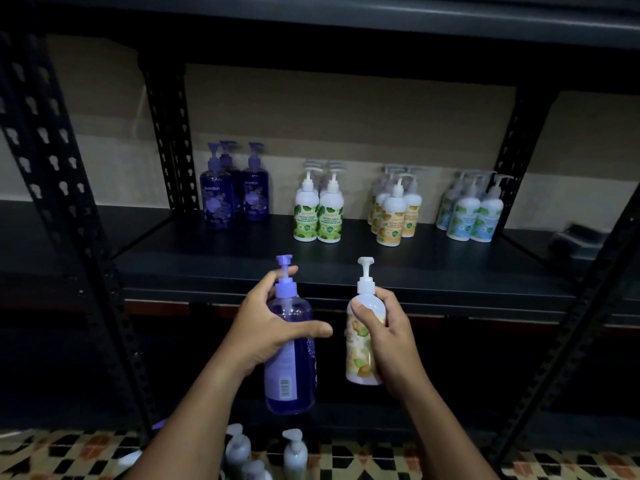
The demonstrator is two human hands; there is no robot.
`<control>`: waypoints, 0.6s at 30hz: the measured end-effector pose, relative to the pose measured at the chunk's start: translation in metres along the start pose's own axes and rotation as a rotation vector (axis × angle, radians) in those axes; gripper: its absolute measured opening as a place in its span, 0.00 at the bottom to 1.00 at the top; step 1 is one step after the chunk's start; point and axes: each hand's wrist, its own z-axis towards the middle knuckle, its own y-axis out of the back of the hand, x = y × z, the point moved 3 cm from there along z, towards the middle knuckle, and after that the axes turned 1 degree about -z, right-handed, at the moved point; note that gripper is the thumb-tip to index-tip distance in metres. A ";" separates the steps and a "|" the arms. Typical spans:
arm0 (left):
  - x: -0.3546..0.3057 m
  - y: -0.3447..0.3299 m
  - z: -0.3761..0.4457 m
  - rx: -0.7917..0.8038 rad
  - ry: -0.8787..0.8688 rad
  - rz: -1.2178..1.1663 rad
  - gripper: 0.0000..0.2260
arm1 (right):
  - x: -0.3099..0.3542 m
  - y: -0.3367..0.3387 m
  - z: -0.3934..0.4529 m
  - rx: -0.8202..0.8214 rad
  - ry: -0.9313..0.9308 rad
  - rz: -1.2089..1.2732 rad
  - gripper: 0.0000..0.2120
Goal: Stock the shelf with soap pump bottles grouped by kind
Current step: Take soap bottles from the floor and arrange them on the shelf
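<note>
Purple pump bottle (290, 355) being gripped by left hand (268, 323), fingers curled round it, white pump bottle (363, 337) being clasped by right hand (388, 336), both being held before the shelf (346, 268)

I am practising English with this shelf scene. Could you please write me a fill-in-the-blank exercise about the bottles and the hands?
1. The left hand holds a ____ bottle with a matching pump.
2. The right hand holds a white bottle with a ____ label.
3. On the shelf, the bottles stand in ____ groups.
4. The purple group stands at the far ____ of the row.

Missing words: purple; yellow; four; left
</note>
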 end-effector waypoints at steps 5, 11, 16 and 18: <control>0.003 0.002 -0.001 -0.064 0.041 -0.010 0.38 | -0.004 -0.003 -0.002 0.015 -0.012 -0.047 0.27; 0.003 0.011 0.003 -0.103 -0.003 -0.194 0.30 | -0.005 0.002 -0.003 -0.028 -0.018 -0.111 0.35; -0.006 0.010 0.002 -0.022 -0.013 -0.397 0.38 | -0.001 0.002 -0.001 -0.007 0.005 0.064 0.19; -0.006 0.009 0.001 -0.014 0.004 -0.453 0.38 | -0.002 0.000 0.000 0.051 -0.030 0.134 0.18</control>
